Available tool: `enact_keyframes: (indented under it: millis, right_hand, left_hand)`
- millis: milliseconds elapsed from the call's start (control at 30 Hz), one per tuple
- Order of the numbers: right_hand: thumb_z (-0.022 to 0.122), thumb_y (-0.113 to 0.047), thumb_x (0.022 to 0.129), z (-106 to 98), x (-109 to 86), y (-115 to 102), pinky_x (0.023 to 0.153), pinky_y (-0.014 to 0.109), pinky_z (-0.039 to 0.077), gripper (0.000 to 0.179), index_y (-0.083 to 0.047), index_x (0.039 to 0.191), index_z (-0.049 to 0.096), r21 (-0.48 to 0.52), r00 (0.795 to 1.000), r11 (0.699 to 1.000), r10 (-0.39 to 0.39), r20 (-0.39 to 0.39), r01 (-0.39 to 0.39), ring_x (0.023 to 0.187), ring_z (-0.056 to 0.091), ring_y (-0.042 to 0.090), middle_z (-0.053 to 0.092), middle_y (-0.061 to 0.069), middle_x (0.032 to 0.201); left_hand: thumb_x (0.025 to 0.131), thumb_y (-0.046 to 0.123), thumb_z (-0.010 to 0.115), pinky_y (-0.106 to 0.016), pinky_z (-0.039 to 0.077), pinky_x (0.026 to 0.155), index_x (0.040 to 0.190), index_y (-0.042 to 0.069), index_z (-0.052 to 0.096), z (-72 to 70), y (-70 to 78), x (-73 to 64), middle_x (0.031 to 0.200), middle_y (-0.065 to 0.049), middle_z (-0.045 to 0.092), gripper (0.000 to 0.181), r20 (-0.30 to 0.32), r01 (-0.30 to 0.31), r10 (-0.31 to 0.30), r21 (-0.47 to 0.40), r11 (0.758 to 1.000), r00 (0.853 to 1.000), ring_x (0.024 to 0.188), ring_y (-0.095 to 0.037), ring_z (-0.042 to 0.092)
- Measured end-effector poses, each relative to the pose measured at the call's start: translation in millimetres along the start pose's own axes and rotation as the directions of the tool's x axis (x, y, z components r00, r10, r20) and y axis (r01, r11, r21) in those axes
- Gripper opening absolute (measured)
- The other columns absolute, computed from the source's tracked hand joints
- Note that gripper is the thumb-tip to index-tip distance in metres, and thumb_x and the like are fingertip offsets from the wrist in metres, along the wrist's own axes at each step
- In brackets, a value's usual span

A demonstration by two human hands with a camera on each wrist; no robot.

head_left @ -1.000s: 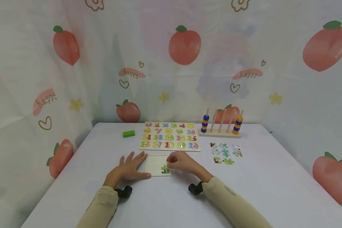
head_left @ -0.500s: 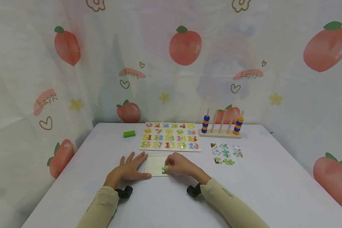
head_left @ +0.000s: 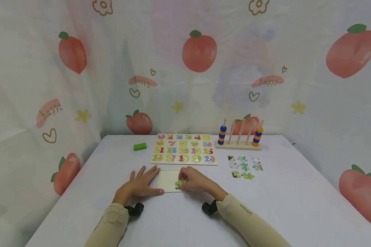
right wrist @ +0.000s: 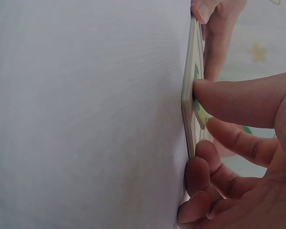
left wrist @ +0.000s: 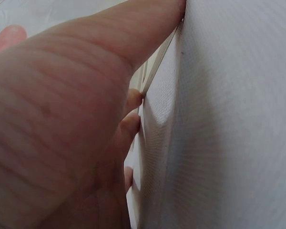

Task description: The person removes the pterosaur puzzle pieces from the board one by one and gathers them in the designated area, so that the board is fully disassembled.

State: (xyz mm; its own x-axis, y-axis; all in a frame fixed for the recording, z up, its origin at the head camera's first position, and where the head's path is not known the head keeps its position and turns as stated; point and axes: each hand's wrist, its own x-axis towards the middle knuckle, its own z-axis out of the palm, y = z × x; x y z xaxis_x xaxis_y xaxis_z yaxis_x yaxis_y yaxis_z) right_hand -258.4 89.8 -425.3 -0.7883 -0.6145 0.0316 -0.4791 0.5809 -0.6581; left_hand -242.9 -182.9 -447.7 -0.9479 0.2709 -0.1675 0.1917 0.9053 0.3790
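A small pale wooden puzzle tray [head_left: 167,179] lies in front of me. My left hand [head_left: 139,183] rests at its left side with fingers spread, the index fingertip and thumb touching the tray's edge. My right hand [head_left: 198,180] is over the tray's right end. Between thumb and index finger it pinches a green puzzle piece [head_left: 177,185] near the lower right corner. In the right wrist view this piece [right wrist: 200,114] sits slightly tilted within the tray, partly behind the thumb. The other right fingers are bent beside the tray's edge.
Several loose puzzle pieces [head_left: 244,166] lie to the right. Behind the tray is a number board [head_left: 183,149]. A bead stand [head_left: 238,145] with blue and orange beads is at the back right, and a green block [head_left: 140,146] at the back left.
My right hand has shifted slightly left and down over the puzzle piece, its thumb now covering part of it. My left hand has stayed in place at the tray.
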Motion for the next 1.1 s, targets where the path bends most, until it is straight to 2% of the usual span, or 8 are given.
enact_keyframes:
  millis: [167, 433, 600, 833, 1100]
  right_hand:
    - [0.078, 0.002, 0.091, -2, -2.1, -1, 0.08, 0.033, 0.051, 0.022, -0.006, 0.105, 0.063, 0.033, 1.0, 0.999, -0.026, -0.015, 0.027, 0.088, 0.056, 0.016, 0.061, 0.001, 0.097]
    - [0.072, 0.002, 0.095, -2, -4.8, -5, 0.072, 0.029, 0.046, 0.015, -0.006, 0.104, 0.063, 0.08, 0.999, 0.997, -0.007, -0.049, 0.011, 0.082, 0.054, 0.016, 0.059, 0.0, 0.088]
    - [0.071, 0.001, 0.097, -2, -4.6, -6, 0.074, 0.03, 0.047, 0.012, -0.007, 0.103, 0.064, 0.083, 0.998, 0.997, 0.01, -0.06, -0.005, 0.083, 0.055, 0.016, 0.061, -0.001, 0.089]
    - [0.07, 0.0, 0.099, -5, -7.3, -8, 0.079, 0.031, 0.051, 0.01, -0.007, 0.105, 0.066, 0.114, 0.997, 0.993, 0.033, -0.075, -0.024, 0.086, 0.057, 0.017, 0.063, 0.0, 0.093]
    - [0.07, 0.001, 0.098, -9, -10.6, -7, 0.084, 0.033, 0.052, 0.009, -0.004, 0.106, 0.067, 0.136, 0.996, 0.991, 0.018, -0.083, -0.006, 0.088, 0.058, 0.017, 0.065, 0.001, 0.096]
  left_hand:
    - [0.086, 0.074, 0.075, -0.072, -0.009, 0.122, 0.17, 0.021, 0.035, -1.1, 1.4, -0.2, 0.178, -0.005, 0.022, 0.107, 0.003, 0.009, -0.009, -0.003, 1.0, 1.0, 0.162, -0.045, 0.001]
    - [0.087, 0.073, 0.075, -0.072, -0.009, 0.122, 0.17, 0.024, 0.034, -1.3, 2.2, -1.2, 0.178, -0.005, 0.021, 0.105, 0.005, 0.007, -0.007, 0.0, 1.0, 1.0, 0.162, -0.045, 0.001]
    - [0.088, 0.072, 0.074, -0.072, -0.009, 0.122, 0.17, 0.028, 0.035, -2.0, 3.0, -2.3, 0.178, -0.005, 0.02, 0.101, 0.016, 0.009, -0.009, 0.0, 1.0, 1.0, 0.162, -0.045, 0.0]
    - [0.088, 0.072, 0.075, -0.075, -0.005, 0.122, 0.169, 0.026, 0.036, -11.4, 13.1, -10.7, 0.178, -0.007, 0.022, 0.101, 0.036, 0.015, -0.016, 0.01, 1.0, 0.999, 0.162, -0.048, 0.003]
    - [0.088, 0.071, 0.074, -0.075, -0.005, 0.121, 0.169, 0.025, 0.037, -12.8, 15.4, -13.0, 0.178, -0.007, 0.022, 0.1, 0.038, 0.014, -0.014, 0.013, 1.0, 0.999, 0.162, -0.048, 0.004]
